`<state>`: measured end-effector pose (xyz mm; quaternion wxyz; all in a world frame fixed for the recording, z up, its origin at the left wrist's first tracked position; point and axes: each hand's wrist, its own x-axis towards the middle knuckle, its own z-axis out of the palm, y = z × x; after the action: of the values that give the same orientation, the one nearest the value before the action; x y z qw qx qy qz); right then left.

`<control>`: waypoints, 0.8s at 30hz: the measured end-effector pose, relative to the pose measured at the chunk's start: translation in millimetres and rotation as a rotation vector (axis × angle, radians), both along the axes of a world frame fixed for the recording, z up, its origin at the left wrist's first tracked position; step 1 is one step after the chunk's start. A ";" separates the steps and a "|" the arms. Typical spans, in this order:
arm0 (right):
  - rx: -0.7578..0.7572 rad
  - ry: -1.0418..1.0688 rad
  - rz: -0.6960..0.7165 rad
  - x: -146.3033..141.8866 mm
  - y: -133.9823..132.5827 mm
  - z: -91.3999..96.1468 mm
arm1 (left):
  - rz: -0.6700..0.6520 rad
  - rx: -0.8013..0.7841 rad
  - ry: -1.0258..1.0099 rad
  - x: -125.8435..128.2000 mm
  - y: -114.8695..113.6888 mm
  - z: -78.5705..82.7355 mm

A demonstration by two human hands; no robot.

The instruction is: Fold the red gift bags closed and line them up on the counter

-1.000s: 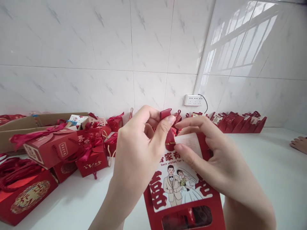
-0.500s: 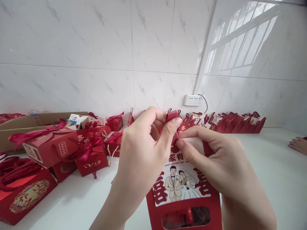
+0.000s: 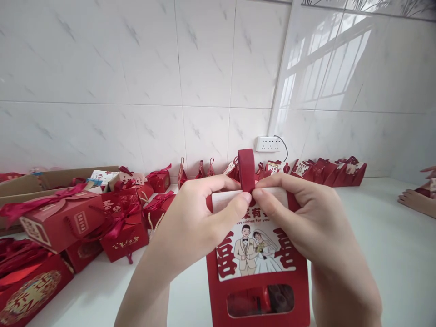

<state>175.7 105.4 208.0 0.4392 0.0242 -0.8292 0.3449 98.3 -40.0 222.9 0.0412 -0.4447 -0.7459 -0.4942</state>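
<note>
A tall red gift box (image 3: pixel 218 290) stands upright before me, with a cartoon bride and groom on its white label and a clear window low on its front. A dark red ribbon loop (image 3: pixel 245 165) sticks up from its top. My left hand (image 3: pixel 200 218) pinches the top edge from the left, thumb on the front at the base of the loop. From the right, my right hand (image 3: pixel 299 218) pinches the same spot, its thumb tip close to the left one. Fingers behind the box are hidden.
Red gift boxes with bows (image 3: pixel 68 218) crowd the left beside an open cardboard carton (image 3: pixel 61 175). More red boxes (image 3: pixel 330 172) line the tiled wall. A power strip (image 3: pixel 269 144) hangs there. Another person's hand (image 3: pixel 417 200) rests on the white table (image 3: pixel 381 245) at far right.
My left hand has let go of the ribbon loop and lowered to the box's top edge. The loop now stands upright and unfolded. More of the other person's hands shows at right.
</note>
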 end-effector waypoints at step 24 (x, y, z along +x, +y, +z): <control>-0.013 -0.023 0.027 -1.9 0.4 3.5 | 0.043 0.087 0.196 -4.0 4.0 -5.9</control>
<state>173.8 105.8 211.5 0.4252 0.0286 -0.8316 0.3562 94.3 -36.0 217.1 0.1439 -0.4726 -0.7254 -0.4793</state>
